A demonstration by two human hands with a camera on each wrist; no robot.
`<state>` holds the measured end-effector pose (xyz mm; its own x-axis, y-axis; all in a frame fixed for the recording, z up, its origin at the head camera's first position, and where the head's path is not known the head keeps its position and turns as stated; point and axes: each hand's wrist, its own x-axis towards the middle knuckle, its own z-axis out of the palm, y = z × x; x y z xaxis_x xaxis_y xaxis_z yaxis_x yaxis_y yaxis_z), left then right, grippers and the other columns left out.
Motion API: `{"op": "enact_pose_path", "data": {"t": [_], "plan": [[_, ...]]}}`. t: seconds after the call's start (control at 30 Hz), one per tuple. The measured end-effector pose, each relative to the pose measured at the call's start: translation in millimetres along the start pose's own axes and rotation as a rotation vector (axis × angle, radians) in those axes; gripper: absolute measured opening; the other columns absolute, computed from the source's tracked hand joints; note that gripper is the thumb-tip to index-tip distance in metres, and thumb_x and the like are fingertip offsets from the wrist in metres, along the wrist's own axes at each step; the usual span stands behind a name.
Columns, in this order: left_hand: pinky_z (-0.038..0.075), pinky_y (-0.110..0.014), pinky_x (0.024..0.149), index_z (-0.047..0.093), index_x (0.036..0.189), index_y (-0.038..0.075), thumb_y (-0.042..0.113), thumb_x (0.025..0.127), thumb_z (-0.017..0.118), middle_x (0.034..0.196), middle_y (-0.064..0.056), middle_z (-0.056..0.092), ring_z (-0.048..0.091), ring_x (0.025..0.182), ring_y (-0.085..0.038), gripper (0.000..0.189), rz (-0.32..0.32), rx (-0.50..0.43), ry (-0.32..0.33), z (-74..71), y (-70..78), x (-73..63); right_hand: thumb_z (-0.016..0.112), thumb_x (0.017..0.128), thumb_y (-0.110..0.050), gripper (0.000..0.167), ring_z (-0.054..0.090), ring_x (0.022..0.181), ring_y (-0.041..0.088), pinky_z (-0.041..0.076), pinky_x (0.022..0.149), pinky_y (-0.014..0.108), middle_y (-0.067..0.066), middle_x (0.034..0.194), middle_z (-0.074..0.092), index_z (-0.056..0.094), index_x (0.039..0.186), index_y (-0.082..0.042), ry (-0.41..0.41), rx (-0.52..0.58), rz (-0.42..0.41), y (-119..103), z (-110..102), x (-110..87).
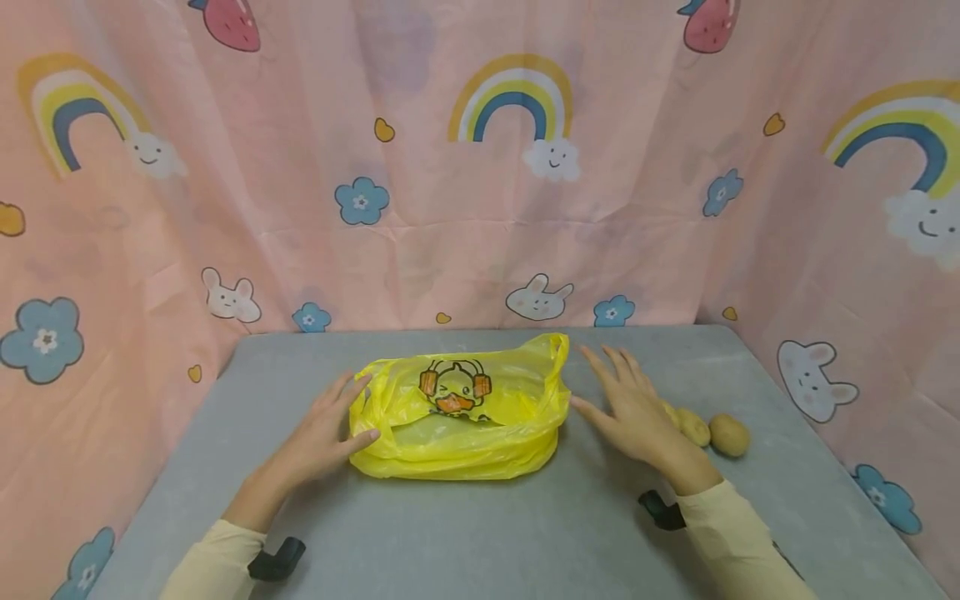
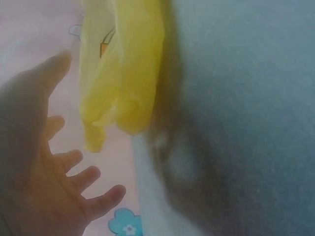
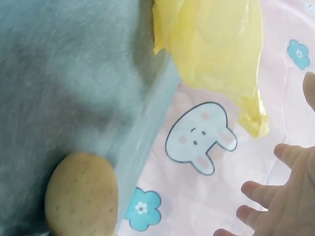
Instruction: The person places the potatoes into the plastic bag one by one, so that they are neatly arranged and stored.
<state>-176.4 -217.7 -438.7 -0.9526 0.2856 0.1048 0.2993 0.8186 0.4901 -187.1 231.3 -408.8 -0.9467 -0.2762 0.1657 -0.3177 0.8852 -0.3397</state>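
A yellow plastic bag [image 1: 465, 446] printed with a winking duck in headphones lies on the grey table [image 1: 480, 533], its handles loose at both ends. Beside its left end is my left hand [image 1: 322, 433], fingers spread; in the left wrist view a gap shows between that hand [image 2: 44, 162] and the bag [image 2: 128, 64]. Off the bag's right end, my right hand [image 1: 630, 408] is held with fingers apart and nothing in them. In the right wrist view, the bag [image 3: 211, 44] hangs clear of the fingertips. What the bag contains, if anything, cannot be made out.
Several potatoes [image 1: 730, 436] sit on the table just right of my right forearm, some partly hidden by it; one potato [image 3: 82, 194] shows large in the right wrist view. A pink patterned curtain [image 1: 465, 250] encloses the table at the back and sides.
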Motion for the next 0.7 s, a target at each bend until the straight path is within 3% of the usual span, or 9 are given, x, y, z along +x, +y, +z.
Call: {"op": "enact_pose_path", "data": {"t": [0.33, 0.7], "plan": [[0.029, -0.077, 0.109, 0.032, 0.159, 0.016, 0.033, 0.093, 0.073, 0.167, -0.019, 0.024, 0.027, 0.148, -0.052, 0.08, 0.065, -0.042, -0.015, 6.2, -5.3, 5.1, 0.055, 0.102, -0.049, 0.076, 0.016, 0.151, 0.051, 0.019, 0.111, 0.077, 0.025, 0.164, 0.022, 0.019, 0.163, -0.023, 0.006, 0.035, -0.027, 10, -9, -12.8], [0.03, -0.076, 0.109, 0.035, 0.158, 0.017, 0.036, 0.093, 0.073, 0.162, -0.021, 0.031, 0.03, 0.146, -0.05, 0.078, 0.054, -0.074, -0.063, 14.7, -16.5, 12.1, 0.058, 0.101, -0.046, 0.073, 0.024, 0.149, 0.048, 0.029, 0.107, 0.076, 0.024, 0.163, 0.025, 0.025, 0.162, -0.023, 0.022, 0.053, -0.026, 23, -15, -24.1]]}}
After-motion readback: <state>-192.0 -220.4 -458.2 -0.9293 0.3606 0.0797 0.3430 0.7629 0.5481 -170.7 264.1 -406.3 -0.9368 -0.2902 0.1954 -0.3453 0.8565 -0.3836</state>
